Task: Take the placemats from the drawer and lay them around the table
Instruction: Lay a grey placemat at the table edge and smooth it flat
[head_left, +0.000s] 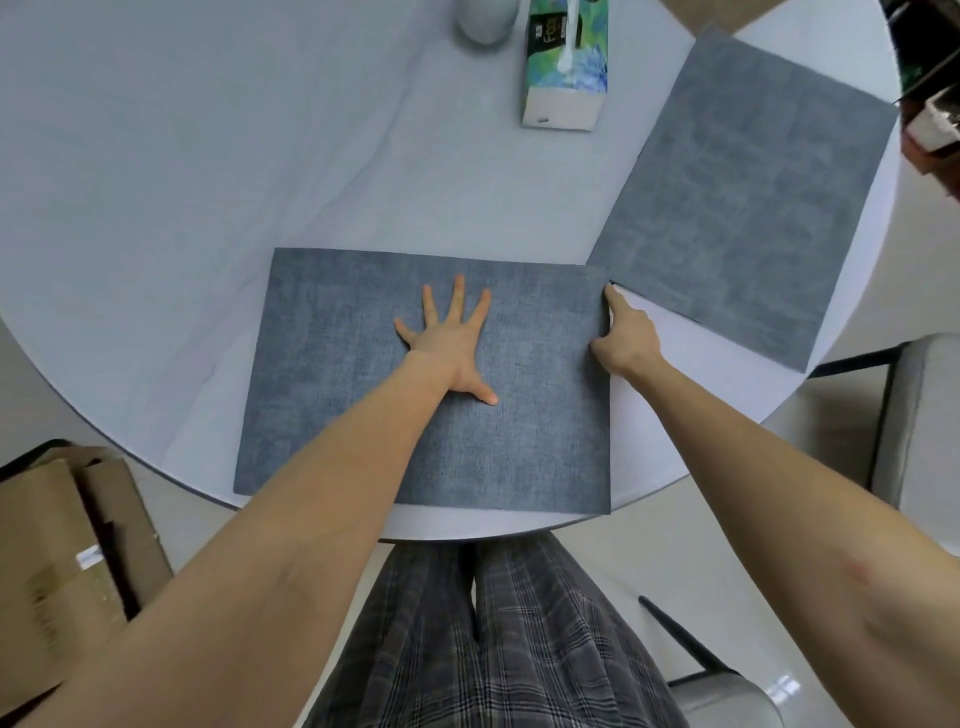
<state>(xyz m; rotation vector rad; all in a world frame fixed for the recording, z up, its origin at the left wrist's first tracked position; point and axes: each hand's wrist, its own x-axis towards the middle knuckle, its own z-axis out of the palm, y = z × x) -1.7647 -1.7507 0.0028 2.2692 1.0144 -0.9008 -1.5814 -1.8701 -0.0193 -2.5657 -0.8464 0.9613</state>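
A grey-blue placemat (332, 395) lies flat on the round white table (208, 208), at the near edge right in front of me. My left hand (452, 343) presses flat on its middle with the fingers spread. My right hand (626, 332) pinches the mat's right edge near the far right corner. A second grey-blue placemat (743, 208) lies flat on the table's right side, turned at an angle, its near corner almost touching the first mat.
A tissue box (563, 67) and a pale round object (483, 21) stand at the table's far middle. Cardboard boxes (67, 561) sit on the floor at the left. A grey chair (919, 426) stands at the right, and dark items (930, 93) sit at the far right.
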